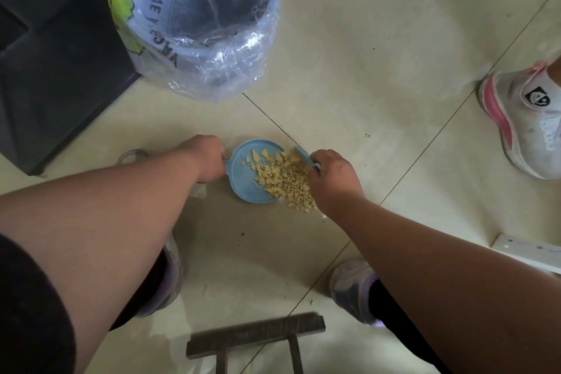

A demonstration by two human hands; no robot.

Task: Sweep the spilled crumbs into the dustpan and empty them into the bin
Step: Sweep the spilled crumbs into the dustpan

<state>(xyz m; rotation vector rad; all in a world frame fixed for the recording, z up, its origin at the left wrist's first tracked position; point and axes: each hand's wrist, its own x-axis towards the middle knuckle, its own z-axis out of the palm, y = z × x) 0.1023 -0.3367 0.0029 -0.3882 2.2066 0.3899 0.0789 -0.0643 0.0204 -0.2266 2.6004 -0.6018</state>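
Observation:
A small blue dustpan point(243, 179) lies flat on the tiled floor, and my left hand point(206, 161) grips its handle at the left side. Yellow crumbs point(283, 179) are heaped across the pan's right half and spill over its edge onto the floor. My right hand point(332, 179) holds a small blue brush point(303, 156) against the right side of the heap; most of the brush is hidden under my fingers. The bin point(194, 18), lined with a clear plastic bag, stands on the floor beyond the pan, up and to the left.
A dark cabinet point(54, 64) stands left of the bin. Another person's white and pink shoes point(528, 118) are at the right and top edges. My own feet point(352, 288) flank the floor below my hands. A dark wooden piece point(258, 334) lies at the bottom.

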